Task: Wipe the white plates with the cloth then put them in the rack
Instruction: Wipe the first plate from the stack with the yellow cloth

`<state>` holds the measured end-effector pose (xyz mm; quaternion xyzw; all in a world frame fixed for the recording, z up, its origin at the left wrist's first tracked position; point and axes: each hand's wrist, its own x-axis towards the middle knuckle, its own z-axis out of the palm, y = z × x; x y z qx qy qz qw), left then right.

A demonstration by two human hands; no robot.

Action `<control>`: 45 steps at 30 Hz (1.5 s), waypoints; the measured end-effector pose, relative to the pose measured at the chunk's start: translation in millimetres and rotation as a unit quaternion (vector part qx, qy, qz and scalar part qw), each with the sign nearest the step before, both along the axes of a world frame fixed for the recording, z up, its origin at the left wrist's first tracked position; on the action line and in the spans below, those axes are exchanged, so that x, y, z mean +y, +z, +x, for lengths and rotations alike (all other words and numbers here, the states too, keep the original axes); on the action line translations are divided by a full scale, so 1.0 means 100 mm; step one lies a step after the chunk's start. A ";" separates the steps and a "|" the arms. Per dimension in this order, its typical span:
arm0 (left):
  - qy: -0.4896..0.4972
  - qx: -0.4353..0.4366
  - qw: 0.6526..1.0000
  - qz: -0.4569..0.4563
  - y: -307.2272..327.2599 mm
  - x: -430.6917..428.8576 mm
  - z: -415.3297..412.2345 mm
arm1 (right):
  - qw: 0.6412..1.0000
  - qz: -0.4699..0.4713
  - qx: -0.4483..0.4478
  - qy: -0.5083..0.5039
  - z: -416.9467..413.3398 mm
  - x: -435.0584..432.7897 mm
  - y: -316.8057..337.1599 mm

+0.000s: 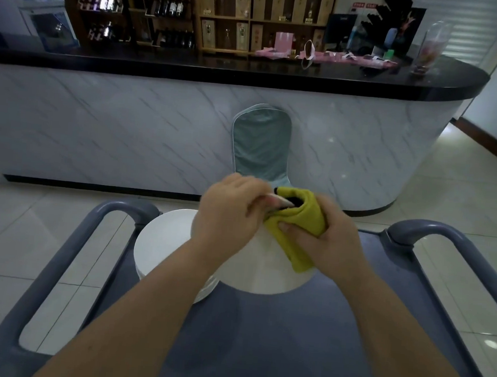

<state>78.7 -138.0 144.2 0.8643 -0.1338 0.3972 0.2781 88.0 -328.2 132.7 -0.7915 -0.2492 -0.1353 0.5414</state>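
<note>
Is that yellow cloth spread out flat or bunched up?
Bunched up: the yellow cloth is folded over the rim of the white plate, and the right hand grips it there.

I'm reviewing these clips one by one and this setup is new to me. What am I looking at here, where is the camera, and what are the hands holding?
No machine here: a person's two bare hands, filmed by a single camera worn on their head, looking down. The left hand grips the far rim of a tilted white plate; the right hand holds a yellow cloth against it. Below sits a stack of white plates on a grey cart. No rack is in view.
</note>
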 end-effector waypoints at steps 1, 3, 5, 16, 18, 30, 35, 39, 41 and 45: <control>0.031 0.023 0.994 -0.102 0.00 0.05 0.01 | 0.999 0.039 0.020 -0.011 0.01 -0.01 0.01; 0.060 0.073 0.939 -0.332 -0.07 0.08 0.00 | 0.989 0.117 0.083 -0.035 0.00 -0.03 -0.05; 0.058 0.117 0.902 -0.411 -0.23 0.06 -0.06 | 0.981 0.146 0.114 -0.050 -0.03 -0.07 -0.17; -0.045 -0.011 0.999 0.004 -0.20 -0.02 0.08 | 0.999 -0.044 -0.026 0.010 0.07 -0.01 -0.01; 0.010 0.033 0.986 -0.165 -0.21 0.09 0.07 | 0.999 0.035 0.026 -0.007 0.06 -0.03 -0.07; -0.005 0.415 0.552 -0.724 -0.75 0.12 -0.26 | 0.959 -0.143 -0.212 -0.125 -0.04 -0.19 -0.77; -0.075 0.467 0.482 -0.738 -0.58 -0.07 -0.34 | 0.892 -0.274 -0.355 -0.068 -0.04 -0.08 -0.89; -0.056 0.479 0.488 -0.728 -0.60 0.00 -0.36 | 0.889 -0.274 -0.367 -0.004 -0.06 -0.13 -0.91; -0.097 0.465 0.493 -0.728 -0.66 0.04 -0.41 | 0.902 -0.265 -0.338 0.034 -0.09 -0.25 -0.94; -0.147 0.407 0.544 -0.719 -0.77 0.08 -0.48 | 0.979 -0.125 -0.142 0.072 -0.13 -0.43 -0.90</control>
